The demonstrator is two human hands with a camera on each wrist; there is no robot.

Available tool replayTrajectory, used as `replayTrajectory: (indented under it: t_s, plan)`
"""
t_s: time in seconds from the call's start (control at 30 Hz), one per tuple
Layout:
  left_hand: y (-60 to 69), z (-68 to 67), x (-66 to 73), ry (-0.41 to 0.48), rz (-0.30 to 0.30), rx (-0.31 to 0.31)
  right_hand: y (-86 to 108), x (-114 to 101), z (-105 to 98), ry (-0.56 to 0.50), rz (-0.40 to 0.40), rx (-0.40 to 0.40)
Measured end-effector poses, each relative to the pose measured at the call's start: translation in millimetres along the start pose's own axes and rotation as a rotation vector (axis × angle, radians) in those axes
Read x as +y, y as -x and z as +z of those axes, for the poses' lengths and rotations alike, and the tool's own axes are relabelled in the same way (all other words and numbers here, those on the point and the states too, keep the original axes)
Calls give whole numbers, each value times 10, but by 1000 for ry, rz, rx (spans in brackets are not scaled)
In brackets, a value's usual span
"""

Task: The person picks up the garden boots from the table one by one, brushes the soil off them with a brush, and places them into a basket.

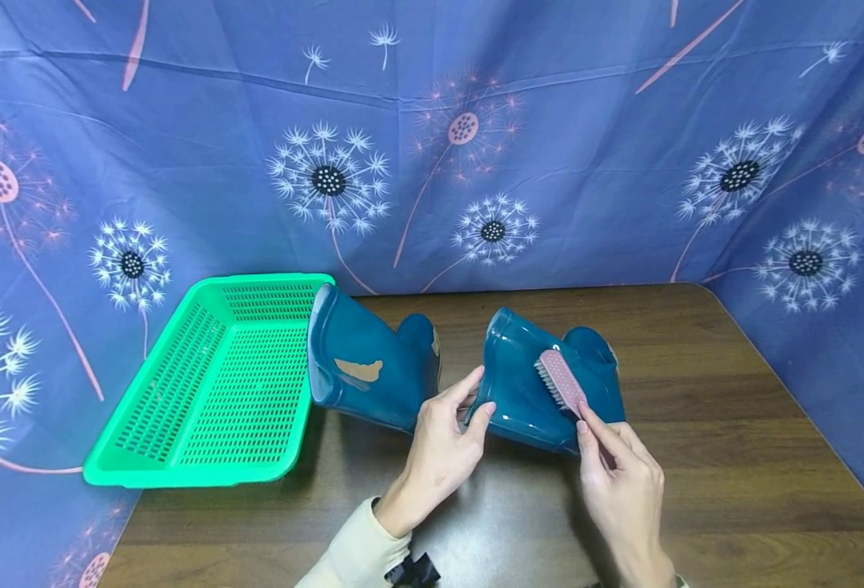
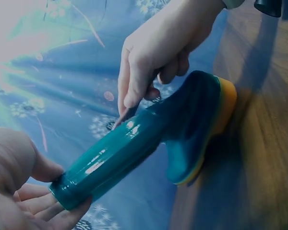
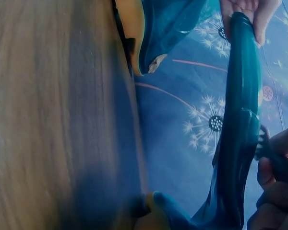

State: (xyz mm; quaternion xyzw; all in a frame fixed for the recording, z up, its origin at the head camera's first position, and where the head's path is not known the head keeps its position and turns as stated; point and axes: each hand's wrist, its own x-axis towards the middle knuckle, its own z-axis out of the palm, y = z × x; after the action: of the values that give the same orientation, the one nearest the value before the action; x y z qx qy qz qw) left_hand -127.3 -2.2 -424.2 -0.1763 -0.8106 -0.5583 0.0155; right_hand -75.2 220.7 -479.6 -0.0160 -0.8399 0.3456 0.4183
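A shiny teal rain boot (image 1: 509,408) is tilted over the table, its shaft opening toward the left. My left hand (image 1: 447,441) grips the rim of that opening, thumb on one side and fingers on the other, as the left wrist view also shows. In my right hand (image 1: 623,482) is a small pink scrub brush (image 1: 566,384), pinched by its handle. Its bristles lie against or very close to the boot's shaft. The boot's yellow sole (image 2: 225,103) appears in the left wrist view. A matching boot (image 1: 373,359) stands to the left, with a brown smear (image 1: 359,370) on its shaft.
A green perforated plastic basket (image 1: 296,449) sits at the left, right beside the second boot. The wooden table (image 1: 733,457) ends at a blue dandelion-print cloth (image 1: 586,163) hanging behind and along the sides.
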Motion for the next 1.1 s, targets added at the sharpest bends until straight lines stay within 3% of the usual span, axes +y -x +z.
replayTrajectory:
  t_s: [0.1,0.33,0.6,0.73,0.9,1.0,1.1]
  plan:
    - [17,-25,58,-40,10,21,10,-4,11,-8,-29,-14]
    - [44,-110,141,-118,41,55,22,6,8,28,59,-18]
    - [76,-174,198,-177,39,40,62,-55,63,23,-7,-68]
    - [76,-186,215,-213,34,9,58,-47,63,67,8,-27]
    - [76,-207,234,-249,42,-16,36,-31,47,16,16,58]
    - [77,-226,245,-264,50,-9,28,-33,40,7,27,72]
    - [76,-248,255,-272,54,-7,30,-36,40,30,52,37]
